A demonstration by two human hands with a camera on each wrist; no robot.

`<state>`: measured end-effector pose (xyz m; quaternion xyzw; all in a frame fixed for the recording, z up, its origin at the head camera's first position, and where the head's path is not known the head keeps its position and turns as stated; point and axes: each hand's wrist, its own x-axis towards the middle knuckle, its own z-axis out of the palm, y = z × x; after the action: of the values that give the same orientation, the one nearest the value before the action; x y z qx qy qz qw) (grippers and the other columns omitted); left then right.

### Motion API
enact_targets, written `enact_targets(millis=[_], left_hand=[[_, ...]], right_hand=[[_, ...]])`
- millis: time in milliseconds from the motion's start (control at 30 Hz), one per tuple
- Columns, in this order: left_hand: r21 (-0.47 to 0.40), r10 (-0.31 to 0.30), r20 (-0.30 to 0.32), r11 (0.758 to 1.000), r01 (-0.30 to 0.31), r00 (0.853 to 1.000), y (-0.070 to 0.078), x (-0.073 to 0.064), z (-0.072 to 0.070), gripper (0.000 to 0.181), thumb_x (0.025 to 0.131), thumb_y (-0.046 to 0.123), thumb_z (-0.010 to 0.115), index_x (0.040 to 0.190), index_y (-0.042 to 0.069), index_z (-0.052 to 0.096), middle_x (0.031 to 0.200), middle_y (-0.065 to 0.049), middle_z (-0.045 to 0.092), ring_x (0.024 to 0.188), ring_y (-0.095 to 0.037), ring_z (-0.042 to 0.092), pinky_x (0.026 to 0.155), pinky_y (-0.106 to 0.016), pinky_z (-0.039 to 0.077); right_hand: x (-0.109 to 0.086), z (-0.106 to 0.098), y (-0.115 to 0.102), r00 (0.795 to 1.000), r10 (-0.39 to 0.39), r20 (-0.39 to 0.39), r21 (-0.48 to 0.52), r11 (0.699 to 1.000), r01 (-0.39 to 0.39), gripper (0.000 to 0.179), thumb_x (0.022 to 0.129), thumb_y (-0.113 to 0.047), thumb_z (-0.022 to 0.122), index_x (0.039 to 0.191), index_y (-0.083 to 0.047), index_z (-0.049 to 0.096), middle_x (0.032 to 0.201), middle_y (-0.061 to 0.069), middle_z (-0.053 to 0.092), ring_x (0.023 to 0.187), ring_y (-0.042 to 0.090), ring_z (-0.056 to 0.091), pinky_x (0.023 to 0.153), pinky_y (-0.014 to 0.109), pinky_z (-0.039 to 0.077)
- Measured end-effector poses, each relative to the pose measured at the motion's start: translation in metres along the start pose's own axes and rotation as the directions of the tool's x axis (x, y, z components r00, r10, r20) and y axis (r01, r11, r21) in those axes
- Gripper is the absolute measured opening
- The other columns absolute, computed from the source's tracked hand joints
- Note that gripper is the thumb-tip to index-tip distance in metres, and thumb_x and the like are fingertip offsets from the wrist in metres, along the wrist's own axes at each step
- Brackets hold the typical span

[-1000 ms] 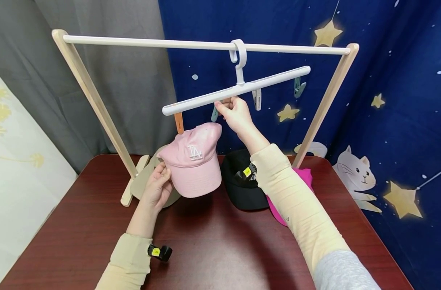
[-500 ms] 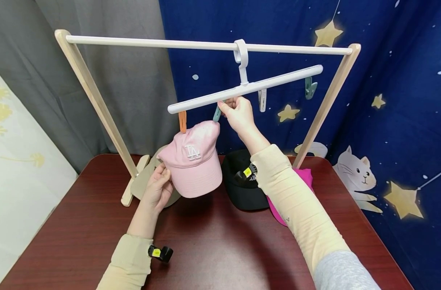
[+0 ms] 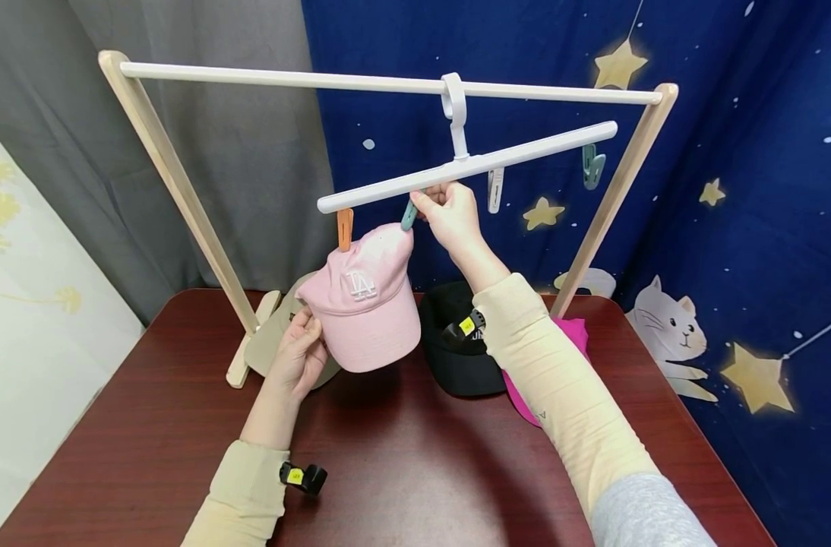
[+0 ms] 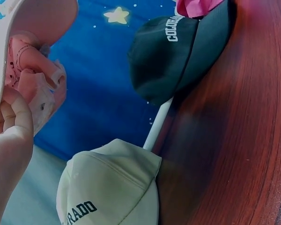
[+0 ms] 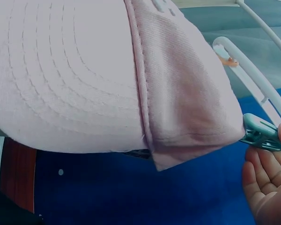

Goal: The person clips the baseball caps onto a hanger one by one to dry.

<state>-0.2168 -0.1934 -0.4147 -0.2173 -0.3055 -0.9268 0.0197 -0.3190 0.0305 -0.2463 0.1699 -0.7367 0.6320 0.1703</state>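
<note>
A pink baseball cap [image 3: 371,304] with white LA lettering hangs tilted below the white clip hanger [image 3: 466,165]. An orange clip [image 3: 345,229] meets its crown near the hanger's lower, left end. My left hand [image 3: 298,358] grips the cap's edge beside the brim, fingers underneath, as the left wrist view shows. Just under the bar, my right hand [image 3: 454,216] pinches a green clip [image 5: 261,132]. That clip's tip touches the crown's right corner; whether it bites the fabric, I cannot tell. A white clip [image 3: 495,190] and another green clip [image 3: 593,166] hang farther right.
The hanger's hook rides on a white rod [image 3: 285,78] between wooden posts. On the red-brown table [image 3: 388,471] lie a beige cap [image 4: 112,183] at left, a black cap [image 4: 164,56] and a magenta cap [image 3: 573,334] at right, partly behind my right arm.
The hanger has swung, its right end moving right, and the orange clip shifted slightly right. The cap's crown rose a little and now meets the green clip. Both hands keep their hold.
</note>
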Motion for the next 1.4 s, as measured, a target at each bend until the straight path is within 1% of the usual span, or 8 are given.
enact_targets(millis=[167,233,433,700,867,1000,1200,1400], left_hand=[[0.004,-0.005,0.0,1.0,0.005,1.0,0.0,0.001,0.003,0.028,0.1,-0.006,0.034,0.114,0.006,0.055,0.113,-0.004,0.058,0.105,-0.013,0.055,0.091,-0.024,0.042],[0.004,-0.003,-0.003,1.0,0.003,1.0,0.0,0.001,0.005,0.029,0.101,-0.006,0.033,0.115,0.006,0.055,0.113,-0.004,0.058,0.105,-0.013,0.055,0.09,-0.024,0.042],[0.028,-0.008,-0.002,1.0,0.008,1.0,0.0,0.002,0.009,0.028,0.101,-0.003,0.035,0.117,0.008,0.055,0.114,-0.003,0.057,0.104,-0.013,0.056,0.087,-0.025,0.044],[0.074,-0.036,-0.041,0.996,0.039,0.998,0.0,0.002,0.011,0.031,0.102,-0.003,0.03,0.115,0.01,0.056,0.11,-0.002,0.06,0.098,-0.013,0.058,0.08,-0.026,0.047],[0.084,-0.051,-0.055,0.995,0.055,0.997,0.0,0.001,0.01,0.03,0.102,-0.002,0.031,0.114,0.011,0.056,0.104,-0.001,0.061,0.092,-0.012,0.059,0.076,-0.027,0.047],[0.09,-0.064,-0.062,0.994,0.07,0.996,0.0,0.0,0.008,0.033,0.103,-0.002,0.03,0.117,0.012,0.056,0.107,-0.001,0.06,0.094,-0.012,0.059,0.077,-0.028,0.048],[0.082,-0.08,-0.059,0.993,0.084,0.995,0.0,-0.001,0.005,0.033,0.102,-0.002,0.031,0.12,0.013,0.054,0.11,-0.002,0.059,0.095,-0.014,0.06,0.076,-0.028,0.048],[0.092,-0.084,-0.06,0.992,0.089,0.995,-0.001,-0.001,0.003,0.031,0.102,-0.003,0.033,0.118,0.012,0.054,0.109,-0.003,0.06,0.095,-0.015,0.06,0.076,-0.029,0.048]], right_hand=[[-0.002,0.0,-0.003,1.0,0.01,0.01,0.019,1.0,-0.01,0.014,0.089,-0.005,0.067,0.078,-0.001,0.06,0.063,0.002,0.059,0.066,0.028,0.061,0.066,0.033,0.052],[-0.003,0.0,-0.004,1.0,0.016,0.013,0.021,1.0,-0.016,0.014,0.089,-0.005,0.067,0.078,-0.001,0.06,0.063,0.002,0.059,0.063,0.02,0.061,0.069,0.037,0.052],[-0.006,0.002,-0.006,0.999,0.029,0.022,0.027,0.999,-0.029,0.014,0.09,-0.007,0.067,0.08,0.001,0.06,0.064,0.001,0.059,0.066,0.024,0.063,0.071,0.04,0.053],[-0.009,0.001,-0.003,0.992,0.113,0.049,0.068,0.991,-0.116,0.018,0.091,-0.016,0.067,0.092,0.001,0.06,0.073,0.002,0.063,0.066,0.012,0.061,0.072,0.031,0.053],[-0.01,0.002,-0.001,0.992,0.117,0.051,0.102,0.987,-0.122,0.019,0.091,-0.018,0.067,0.094,-0.001,0.06,0.078,0.003,0.064,0.074,0.018,0.063,0.078,0.037,0.053],[-0.011,0.003,-0.002,0.991,0.117,0.062,0.103,0.987,-0.123,0.02,0.091,-0.018,0.068,0.097,-0.001,0.06,0.083,0.006,0.066,0.079,0.021,0.063,0.076,0.032,0.053],[-0.012,0.004,-0.004,0.99,0.118,0.078,0.089,0.988,-0.124,0.027,0.09,-0.015,0.068,0.107,0.004,0.06,0.097,0.015,0.068,0.081,0.015,0.063,0.075,0.028,0.053],[-0.013,0.004,-0.003,0.992,0.096,0.081,0.085,0.991,-0.103,0.029,0.091,-0.012,0.067,0.111,0.007,0.059,0.098,0.018,0.068,0.083,0.015,0.063,0.076,0.028,0.053]])
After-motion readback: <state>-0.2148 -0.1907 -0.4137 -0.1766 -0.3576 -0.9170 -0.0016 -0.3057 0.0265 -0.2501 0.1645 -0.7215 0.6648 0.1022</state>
